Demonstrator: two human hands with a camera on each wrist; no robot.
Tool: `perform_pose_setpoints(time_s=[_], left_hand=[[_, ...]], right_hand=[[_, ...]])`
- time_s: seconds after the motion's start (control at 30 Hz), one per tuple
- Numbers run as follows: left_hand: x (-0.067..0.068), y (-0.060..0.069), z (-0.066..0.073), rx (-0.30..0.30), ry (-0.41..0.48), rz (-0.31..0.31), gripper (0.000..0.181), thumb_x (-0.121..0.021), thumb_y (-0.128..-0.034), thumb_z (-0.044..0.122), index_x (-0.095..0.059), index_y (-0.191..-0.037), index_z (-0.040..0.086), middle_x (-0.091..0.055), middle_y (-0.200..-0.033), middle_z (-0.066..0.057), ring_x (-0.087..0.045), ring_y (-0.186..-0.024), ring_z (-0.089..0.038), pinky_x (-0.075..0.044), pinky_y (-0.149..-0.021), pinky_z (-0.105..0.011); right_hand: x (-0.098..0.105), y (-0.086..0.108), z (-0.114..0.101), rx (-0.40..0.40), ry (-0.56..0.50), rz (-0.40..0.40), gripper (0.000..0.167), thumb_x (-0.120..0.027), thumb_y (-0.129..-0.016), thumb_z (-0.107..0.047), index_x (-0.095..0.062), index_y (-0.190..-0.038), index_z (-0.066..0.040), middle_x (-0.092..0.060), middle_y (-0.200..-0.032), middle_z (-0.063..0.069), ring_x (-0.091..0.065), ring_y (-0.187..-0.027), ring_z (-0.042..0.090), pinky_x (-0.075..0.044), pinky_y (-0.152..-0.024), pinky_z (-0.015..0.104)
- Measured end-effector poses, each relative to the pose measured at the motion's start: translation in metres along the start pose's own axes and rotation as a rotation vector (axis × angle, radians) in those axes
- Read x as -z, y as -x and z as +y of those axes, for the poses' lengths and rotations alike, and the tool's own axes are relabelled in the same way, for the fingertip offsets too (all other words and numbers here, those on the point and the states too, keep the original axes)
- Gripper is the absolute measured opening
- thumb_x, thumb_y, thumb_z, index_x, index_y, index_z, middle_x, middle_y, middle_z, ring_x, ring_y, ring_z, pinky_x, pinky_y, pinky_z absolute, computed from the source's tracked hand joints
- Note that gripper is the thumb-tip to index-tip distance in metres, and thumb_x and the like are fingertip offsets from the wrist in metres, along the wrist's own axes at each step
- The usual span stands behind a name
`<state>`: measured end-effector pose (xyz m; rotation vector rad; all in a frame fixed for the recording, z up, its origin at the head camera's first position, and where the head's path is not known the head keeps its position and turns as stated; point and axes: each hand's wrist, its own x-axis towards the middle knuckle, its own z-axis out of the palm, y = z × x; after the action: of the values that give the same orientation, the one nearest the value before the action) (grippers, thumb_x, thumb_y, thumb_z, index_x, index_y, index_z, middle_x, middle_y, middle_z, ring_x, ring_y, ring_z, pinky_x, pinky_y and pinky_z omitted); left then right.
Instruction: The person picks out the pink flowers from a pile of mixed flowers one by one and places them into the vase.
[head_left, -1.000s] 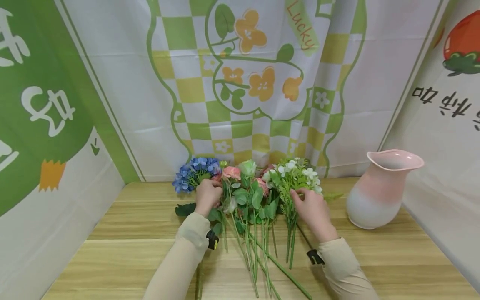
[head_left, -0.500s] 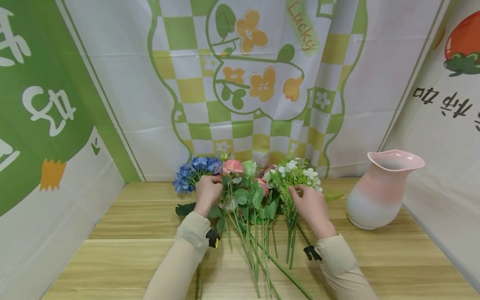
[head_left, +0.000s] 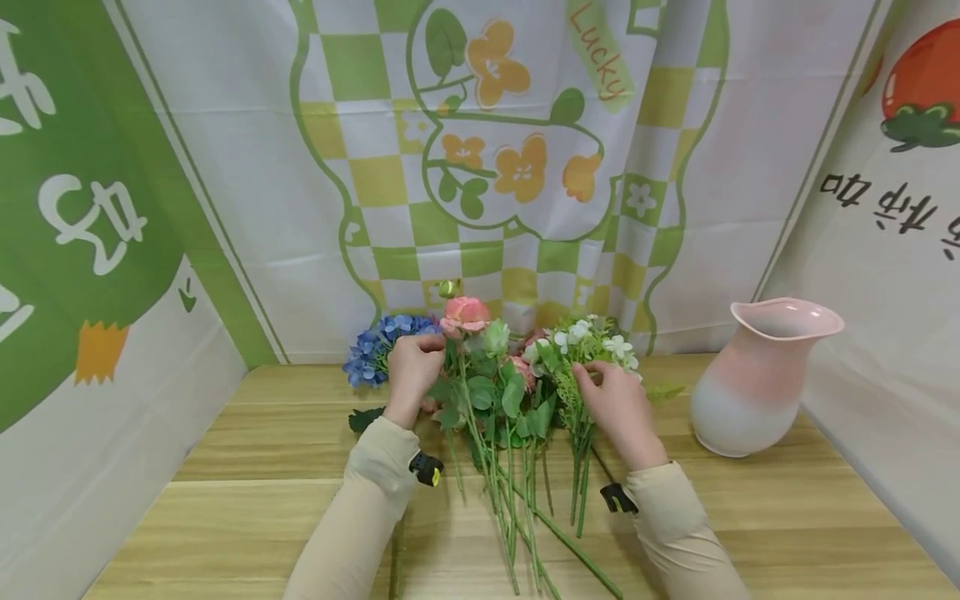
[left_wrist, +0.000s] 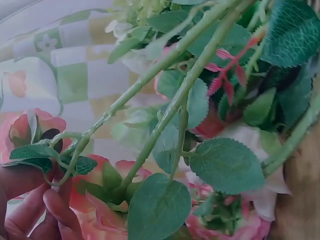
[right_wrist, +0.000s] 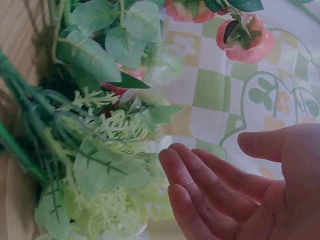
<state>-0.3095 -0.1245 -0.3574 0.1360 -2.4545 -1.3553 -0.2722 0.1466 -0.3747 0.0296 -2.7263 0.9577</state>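
My left hand (head_left: 413, 371) pinches the thin stem of a pink rose (head_left: 465, 314), just below its bloom. In the left wrist view the fingers (left_wrist: 64, 212) close on that stem among small green leaves. The rose stands raised over the other flowers, its long stem slanting down to the front. My right hand (head_left: 619, 410) hovers beside the white flowers (head_left: 577, 335), and its fingers (right_wrist: 210, 180) are gently bent around nothing. Between the hands lie a pale green rose (head_left: 496, 338) and another pink rose (head_left: 523, 374). Left of them is a blue hydrangea (head_left: 369, 354), partly behind my left hand.
A pink and white vase (head_left: 753, 392) stands upright on the right of the wooden table (head_left: 247, 500). Several green stems (head_left: 573, 546) stretch towards the front. A checked cloth (head_left: 517, 217) hangs close behind the flowers.
The pink rose has risen with my left hand and now stands higher than the green rose beside it. My right hand has barely moved.
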Motion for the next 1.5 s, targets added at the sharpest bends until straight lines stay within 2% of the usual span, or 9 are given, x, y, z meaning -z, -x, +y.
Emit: perform_pose_setpoints(time_s=[0.2,0.33,0.57,0.77,0.87,1.0,1.17,1.27,1.5], left_hand=[[0.003,0.001,0.007,-0.017,0.079,0.027,0.018,-0.062,-0.0861,0.01,-0.075,-0.098,0.009,-0.072,-0.098,-0.012,-0.066,-0.081,-0.027,-0.053,-0.069,-0.04],[0.007,0.0,0.011,-0.046,0.087,0.057,0.019,-0.061,-0.0846,0.006,-0.075,-0.098,0.007,-0.072,-0.097,-0.013,-0.065,-0.084,-0.027,-0.053,-0.069,-0.039],[0.014,0.0,0.019,-0.124,0.04,0.114,0.016,-0.064,-0.083,0.007,-0.077,-0.092,0.009,-0.07,-0.088,-0.012,-0.061,-0.073,-0.025,-0.047,-0.059,-0.03],[0.02,0.003,0.026,-0.133,0.094,0.155,0.017,-0.065,-0.0837,0.01,-0.077,-0.096,0.01,-0.074,-0.089,-0.011,-0.066,-0.065,-0.024,-0.045,-0.05,-0.025],[0.023,0.003,0.03,-0.141,0.106,0.182,0.017,-0.065,-0.0846,0.01,-0.077,-0.096,0.009,-0.074,-0.089,-0.012,-0.067,-0.07,-0.023,-0.045,-0.051,-0.023],[0.025,0.002,0.035,-0.147,0.182,0.209,0.017,-0.064,-0.084,0.007,-0.076,-0.095,0.006,-0.073,-0.088,-0.014,-0.065,-0.069,-0.021,-0.045,-0.052,-0.023],[0.027,0.002,0.039,-0.176,0.252,0.259,0.017,-0.063,-0.08,0.003,-0.077,-0.091,0.004,-0.072,-0.08,-0.015,-0.059,-0.058,-0.012,-0.044,-0.05,-0.023],[0.028,0.003,0.041,-0.189,0.261,0.283,0.017,-0.062,-0.0783,0.001,-0.076,-0.088,0.002,-0.071,-0.077,-0.016,-0.059,-0.059,-0.013,-0.045,-0.052,-0.023],[0.023,0.011,0.044,-0.145,0.343,0.301,0.033,-0.052,-0.0739,-0.009,-0.075,-0.095,0.001,-0.072,-0.084,-0.017,-0.055,-0.063,-0.016,-0.04,-0.054,-0.024]], right_hand=[[-0.003,-0.003,-0.007,0.016,-0.016,0.012,0.047,-0.045,-0.097,-0.048,-0.067,-0.114,-0.011,-0.07,-0.085,0.007,-0.058,-0.061,0.017,-0.046,-0.055,0.031],[-0.005,-0.005,-0.013,0.026,-0.048,0.01,0.046,-0.046,-0.097,-0.047,-0.068,-0.114,-0.01,-0.07,-0.083,0.007,-0.054,-0.056,0.016,-0.042,-0.051,0.029],[-0.007,-0.007,-0.02,0.053,-0.075,0.029,0.042,-0.046,-0.097,-0.046,-0.07,-0.106,-0.013,-0.07,-0.081,0.003,-0.057,-0.061,0.015,-0.045,-0.058,0.03],[-0.008,-0.008,-0.026,0.051,-0.09,0.017,0.045,-0.044,-0.097,-0.049,-0.07,-0.108,-0.015,-0.071,-0.083,0.004,-0.058,-0.061,0.015,-0.045,-0.056,0.03],[-0.008,-0.009,-0.029,0.045,-0.107,0.009,0.044,-0.044,-0.097,-0.05,-0.07,-0.108,-0.017,-0.072,-0.087,0.005,-0.06,-0.064,0.015,-0.045,-0.057,0.03],[-0.008,-0.01,-0.031,0.058,-0.114,0.021,0.042,-0.046,-0.097,-0.048,-0.07,-0.11,-0.016,-0.072,-0.088,0.005,-0.063,-0.069,0.017,-0.048,-0.059,0.032],[-0.009,-0.01,-0.035,0.077,-0.129,0.062,0.04,-0.049,-0.096,-0.045,-0.068,-0.115,-0.015,-0.072,-0.097,0.007,-0.067,-0.082,0.022,-0.053,-0.069,0.039],[-0.01,-0.01,-0.038,0.107,-0.137,0.106,0.035,-0.053,-0.095,-0.042,-0.069,-0.111,-0.016,-0.072,-0.097,0.005,-0.067,-0.084,0.021,-0.054,-0.071,0.04],[-0.011,-0.01,-0.047,0.202,-0.179,0.194,0.024,-0.064,-0.091,-0.034,-0.073,-0.103,-0.015,-0.073,-0.092,0.002,-0.068,-0.08,0.017,-0.053,-0.07,0.039]])
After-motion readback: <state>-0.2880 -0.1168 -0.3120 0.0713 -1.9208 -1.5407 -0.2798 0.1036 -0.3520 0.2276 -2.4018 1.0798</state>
